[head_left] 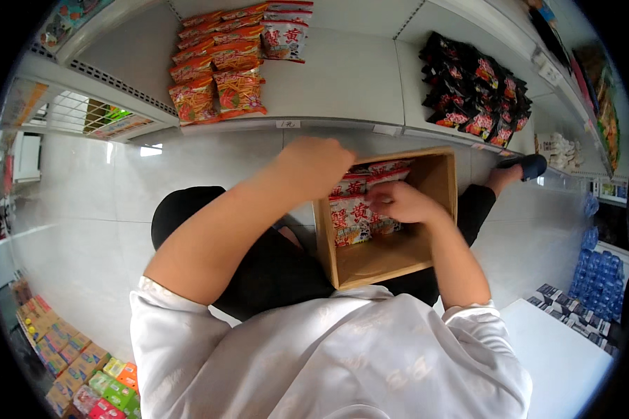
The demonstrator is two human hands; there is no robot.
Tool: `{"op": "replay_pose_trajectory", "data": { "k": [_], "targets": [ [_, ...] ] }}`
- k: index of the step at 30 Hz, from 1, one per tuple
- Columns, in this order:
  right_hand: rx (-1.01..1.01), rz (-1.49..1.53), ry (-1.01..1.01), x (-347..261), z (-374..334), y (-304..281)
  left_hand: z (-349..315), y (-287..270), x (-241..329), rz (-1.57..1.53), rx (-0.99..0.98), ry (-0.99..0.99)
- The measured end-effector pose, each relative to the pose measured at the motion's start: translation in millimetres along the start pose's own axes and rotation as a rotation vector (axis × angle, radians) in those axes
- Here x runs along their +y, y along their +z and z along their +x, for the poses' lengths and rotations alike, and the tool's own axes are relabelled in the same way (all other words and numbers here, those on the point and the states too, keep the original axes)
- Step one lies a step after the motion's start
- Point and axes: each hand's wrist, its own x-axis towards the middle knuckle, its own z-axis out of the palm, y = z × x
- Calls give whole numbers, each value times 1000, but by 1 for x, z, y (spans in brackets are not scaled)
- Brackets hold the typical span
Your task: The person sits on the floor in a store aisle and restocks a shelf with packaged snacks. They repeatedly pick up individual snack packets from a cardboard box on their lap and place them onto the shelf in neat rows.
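Note:
A brown open box [381, 265] rests between my legs, holding several white-and-red snack packets [351, 215] in its far and left part. Over its far left corner, my left hand [321, 166] is curled and slightly blurred. Its fingertips point down towards the packets, and whatever they may hold is hidden. Inside the box, my right hand [402, 202] has its thumb and fingers bent together at the edge of a packet. The hand covers part of that packet.
Ahead runs a white shelf [335, 84]. On it stand orange snack packets [237, 91], matching white-and-red packets [284, 38] and black packets [479, 87]. Water bottles [597, 279] and a white surface [552, 356] lie to the right. Cartons [73, 366] line the lower left.

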Motion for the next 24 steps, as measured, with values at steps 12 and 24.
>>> {"op": "replay_pose_trajectory", "data": {
  "k": [12, 24],
  "targets": [
    [266, -378, -197, 68, 23, 67, -24, -12, 32, 45, -195, -69],
    [174, 219, -141, 5, -44, 23, -16, 0, 18, -10, -2, -61]
  ]
}}
